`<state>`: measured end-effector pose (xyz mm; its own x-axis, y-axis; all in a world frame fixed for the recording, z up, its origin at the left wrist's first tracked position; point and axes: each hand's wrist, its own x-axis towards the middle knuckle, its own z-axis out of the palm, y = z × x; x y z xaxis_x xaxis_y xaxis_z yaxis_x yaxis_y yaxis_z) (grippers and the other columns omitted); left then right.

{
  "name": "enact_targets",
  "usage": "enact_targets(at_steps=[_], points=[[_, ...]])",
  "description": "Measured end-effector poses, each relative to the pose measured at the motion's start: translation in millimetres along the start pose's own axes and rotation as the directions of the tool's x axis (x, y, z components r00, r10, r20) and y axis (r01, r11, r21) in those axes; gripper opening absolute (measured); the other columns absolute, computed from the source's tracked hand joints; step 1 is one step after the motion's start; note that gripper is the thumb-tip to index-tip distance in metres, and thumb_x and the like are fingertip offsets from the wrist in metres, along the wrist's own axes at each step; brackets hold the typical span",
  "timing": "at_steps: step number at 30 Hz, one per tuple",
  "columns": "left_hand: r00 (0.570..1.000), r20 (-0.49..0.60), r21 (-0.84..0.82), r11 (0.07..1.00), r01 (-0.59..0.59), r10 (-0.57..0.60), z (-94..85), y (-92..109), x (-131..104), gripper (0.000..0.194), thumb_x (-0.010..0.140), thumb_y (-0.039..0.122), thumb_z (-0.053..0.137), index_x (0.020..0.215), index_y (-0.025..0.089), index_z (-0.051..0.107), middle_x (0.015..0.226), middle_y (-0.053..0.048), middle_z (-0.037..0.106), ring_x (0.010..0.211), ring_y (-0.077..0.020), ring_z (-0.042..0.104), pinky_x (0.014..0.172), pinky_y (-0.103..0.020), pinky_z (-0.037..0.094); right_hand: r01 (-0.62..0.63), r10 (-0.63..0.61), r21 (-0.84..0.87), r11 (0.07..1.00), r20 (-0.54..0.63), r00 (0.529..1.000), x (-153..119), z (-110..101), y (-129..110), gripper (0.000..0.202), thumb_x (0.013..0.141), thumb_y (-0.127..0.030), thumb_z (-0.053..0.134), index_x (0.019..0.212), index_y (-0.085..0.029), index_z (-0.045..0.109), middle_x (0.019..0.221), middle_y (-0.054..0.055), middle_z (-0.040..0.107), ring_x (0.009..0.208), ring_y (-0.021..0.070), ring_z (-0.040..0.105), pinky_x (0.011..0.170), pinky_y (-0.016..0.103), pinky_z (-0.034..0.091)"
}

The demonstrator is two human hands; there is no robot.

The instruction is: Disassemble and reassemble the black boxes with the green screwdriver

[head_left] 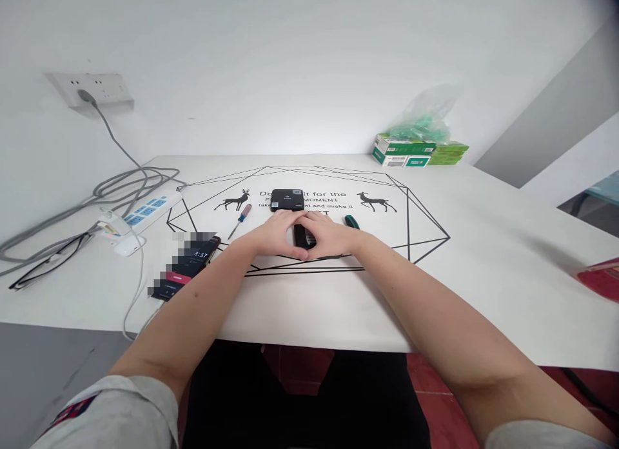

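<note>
My left hand (280, 235) and my right hand (329, 235) meet over a small black device (304, 237) on the printed mat. Fingertips and thumbs come together around it, and its dark casing shows through the gap between them. The hands cover most of its outline. Just behind them lies a flat black box (287, 199) with pale stickers. To the left, a screwdriver (240, 220) with a red and blue handle rests on the mat. By my right hand there is a green and black handle (351, 221), its other end hidden.
A phone (186, 267) lies by my left forearm, with eyeglasses (51, 262) beyond it. A white power strip (149, 211) and coiled grey cables (116, 184) fill the left side. Green-white boxes (403, 151) under a plastic bag stand at the back; a red object (599, 280) sits right.
</note>
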<state>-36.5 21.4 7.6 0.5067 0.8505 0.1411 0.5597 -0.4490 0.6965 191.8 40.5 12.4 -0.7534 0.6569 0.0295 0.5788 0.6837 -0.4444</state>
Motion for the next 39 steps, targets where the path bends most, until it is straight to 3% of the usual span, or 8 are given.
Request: enact_targets(at_steps=[2, 6, 11, 17, 24, 31, 36, 39], points=[[0.998, 0.058, 0.014, 0.999, 0.028, -0.029, 1.6, 3, -1, 0.122, 0.054, 0.051, 0.106, 0.162, 0.026, 0.055, 0.166, -0.017, 0.052, 0.163, -0.0459, 0.032, 0.133, -0.058, 0.033, 0.008, -0.009, 0.012, 1.0, 0.012, 1.0, -1, -2, 0, 0.097, 0.071, -0.053, 0.089, 0.156, -0.021, 0.054, 0.157, 0.021, 0.055, 0.143, 0.0451, 0.051, 0.123, 0.067, 0.04], [0.995, 0.074, 0.084, 0.995, 0.054, -0.061, 2.6, 1, -1, 0.138, 0.051, 0.053, 0.106, 0.171, 0.029, 0.043, 0.172, -0.016, 0.046, 0.165, -0.0457, 0.028, 0.134, -0.058, 0.03, 0.01, -0.01, 0.005, 1.0, 0.022, 1.0, -2, -5, -1, 0.095, 0.07, -0.051, 0.089, 0.154, -0.021, 0.056, 0.152, 0.019, 0.058, 0.14, 0.0448, 0.053, 0.12, 0.066, 0.044], [0.996, 0.075, 0.184, 0.982, 0.042, -0.057, 4.1, -4, -1, 0.137, 0.057, 0.06, 0.103, 0.174, 0.034, 0.038, 0.165, -0.014, 0.054, 0.158, -0.0464, 0.036, 0.133, -0.059, 0.027, 0.018, -0.018, 0.006, 1.0, 0.006, 1.0, -1, -3, -2, 0.087, 0.07, -0.048, 0.087, 0.147, -0.021, 0.058, 0.146, 0.019, 0.059, 0.137, 0.0435, 0.054, 0.12, 0.065, 0.043], [0.993, 0.048, 0.1, 0.99, 0.101, -0.106, 8.9, -3, 0, 0.142, 0.051, 0.054, 0.107, 0.174, 0.03, 0.038, 0.142, -0.016, 0.067, 0.148, -0.0476, 0.049, 0.126, -0.057, 0.038, 0.03, -0.029, 0.055, 0.998, -0.009, 1.0, 2, 0, 2, 0.072, 0.065, -0.047, 0.089, 0.126, -0.023, 0.06, 0.137, 0.014, 0.057, 0.131, 0.0395, 0.052, 0.119, 0.061, 0.044], [0.993, 0.068, 0.064, 0.994, 0.09, -0.094, 9.3, -2, 0, 0.141, 0.055, 0.051, 0.105, 0.175, 0.027, 0.035, 0.165, -0.019, 0.052, 0.159, -0.0477, 0.041, 0.129, -0.056, 0.036, 0.021, -0.016, 0.156, 0.988, -0.031, 0.999, 2, -2, 1, 0.065, 0.062, -0.04, 0.088, 0.116, -0.024, 0.056, 0.132, 0.013, 0.056, 0.131, 0.0388, 0.05, 0.115, 0.057, 0.048], [0.994, 0.035, 0.076, 0.992, 0.101, -0.103, 12.0, -1, 0, 0.142, 0.053, 0.053, 0.104, 0.174, 0.026, 0.034, 0.168, -0.019, 0.051, 0.156, -0.0502, 0.044, 0.13, -0.058, 0.033, 0.048, -0.031, 0.157, 0.986, -0.108, 0.994, 0, -7, 1, 0.062, 0.062, -0.038, 0.084, 0.117, -0.024, 0.062, 0.128, 0.012, 0.062, 0.131, 0.0401, 0.054, 0.113, 0.058, 0.049], [0.995, -0.013, 0.047, 0.994, 0.095, -0.094, 9.4, 3, -1, 0.146, 0.047, 0.051, 0.106, 0.174, 0.028, 0.036, 0.141, -0.015, 0.07, 0.14, -0.0489, 0.059, 0.124, -0.057, 0.038, 0.164, -0.086, 0.284, 0.945, -0.27, 0.959, -2, -17, 12, 0.066, 0.067, -0.04, 0.079, 0.13, -0.026, 0.066, 0.136, 0.011, 0.068, 0.129, 0.0388, 0.061, 0.113, 0.06, 0.05], [0.992, -0.046, 0.061, 0.991, 0.116, -0.113, 5.2, 6, -2, 0.135, 0.054, 0.047, 0.104, 0.171, 0.029, 0.041, 0.121, -0.01, 0.074, 0.128, -0.0455, 0.064, 0.119, -0.055, 0.042, 0.217, -0.078, 0.464, 0.859, -0.301, 0.95, 0, -19, 22, 0.067, 0.076, -0.051, 0.078, 0.136, -0.025, 0.066, 0.146, 0.014, 0.066, 0.134, 0.0377, 0.061, 0.111, 0.057, 0.052]])
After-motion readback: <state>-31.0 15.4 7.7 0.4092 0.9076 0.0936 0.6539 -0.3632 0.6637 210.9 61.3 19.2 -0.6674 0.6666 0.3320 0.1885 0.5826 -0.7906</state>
